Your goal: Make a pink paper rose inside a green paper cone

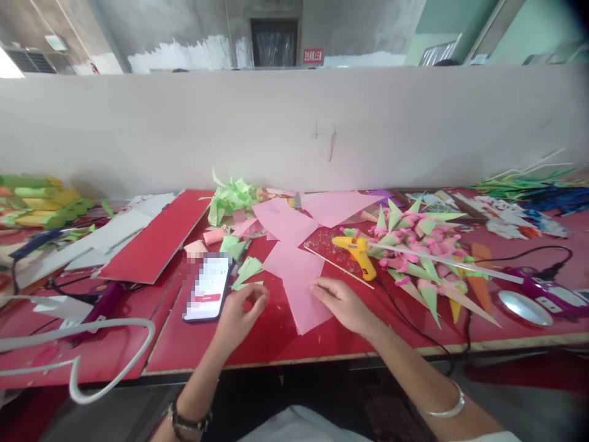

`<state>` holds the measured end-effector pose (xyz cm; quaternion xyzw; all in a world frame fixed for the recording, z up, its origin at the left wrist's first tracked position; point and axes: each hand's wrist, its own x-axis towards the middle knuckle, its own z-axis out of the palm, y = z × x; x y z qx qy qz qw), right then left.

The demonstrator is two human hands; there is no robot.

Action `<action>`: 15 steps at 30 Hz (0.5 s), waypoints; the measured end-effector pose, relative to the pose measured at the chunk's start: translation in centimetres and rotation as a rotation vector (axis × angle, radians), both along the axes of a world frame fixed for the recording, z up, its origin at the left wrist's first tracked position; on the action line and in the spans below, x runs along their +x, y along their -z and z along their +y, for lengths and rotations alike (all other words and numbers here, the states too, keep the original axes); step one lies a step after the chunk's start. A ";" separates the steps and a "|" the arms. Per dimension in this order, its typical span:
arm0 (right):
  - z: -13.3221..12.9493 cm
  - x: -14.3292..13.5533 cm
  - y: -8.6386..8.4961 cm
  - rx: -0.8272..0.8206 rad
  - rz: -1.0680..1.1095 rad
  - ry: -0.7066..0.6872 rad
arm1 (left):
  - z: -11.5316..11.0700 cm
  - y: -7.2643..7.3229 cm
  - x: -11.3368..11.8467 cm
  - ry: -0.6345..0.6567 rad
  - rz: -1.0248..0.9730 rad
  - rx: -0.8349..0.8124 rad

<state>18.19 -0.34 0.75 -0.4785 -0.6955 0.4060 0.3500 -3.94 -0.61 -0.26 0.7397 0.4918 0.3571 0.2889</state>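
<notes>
Pink sheets (301,288) lie on the red tabletop in front of me, with more pink pieces (285,220) behind them. My right hand (343,302) rests at the right edge of the near sheets, its fingers pressed together there; whether it grips the paper is hard to tell. My left hand (242,312) hovers left of the sheets, fingers curled with a gap between thumb and forefinger and nothing visible between them. Beside it lies a lit phone (209,288), near some green paper pieces (248,271). A yellow glue gun (356,252) lies behind my right hand.
Pink and green paper cones (423,245) are heaped at the right, near a shiny round dish (524,307) and purple power strip (552,293). A red board (156,236) and white cable (138,322) are at the left. Green scraps (234,196) lie by the partition (257,129).
</notes>
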 end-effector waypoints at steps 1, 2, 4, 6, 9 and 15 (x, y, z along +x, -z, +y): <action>0.0 -0.2 0.7 -0.044 0.049 0.058 | -0.2 0.4 0.7 0.077 -0.187 -0.103; 0.0 -0.5 1.3 -0.090 0.099 0.109 | -0.4 0.8 1.4 0.166 -0.337 -0.190; -0.2 -1.1 2.4 -0.186 0.196 0.165 | -1.0 1.2 2.7 0.288 -0.484 -0.317; -0.3 -1.8 2.9 -0.258 0.283 0.181 | -1.5 1.4 3.6 0.328 -0.519 -0.397; -0.5 -2.6 2.7 -0.270 0.354 0.163 | -1.6 1.3 4.0 0.323 -0.545 -0.420; -0.5 -3.4 2.4 -0.238 0.370 0.174 | -1.4 1.2 3.8 0.201 -0.487 -0.364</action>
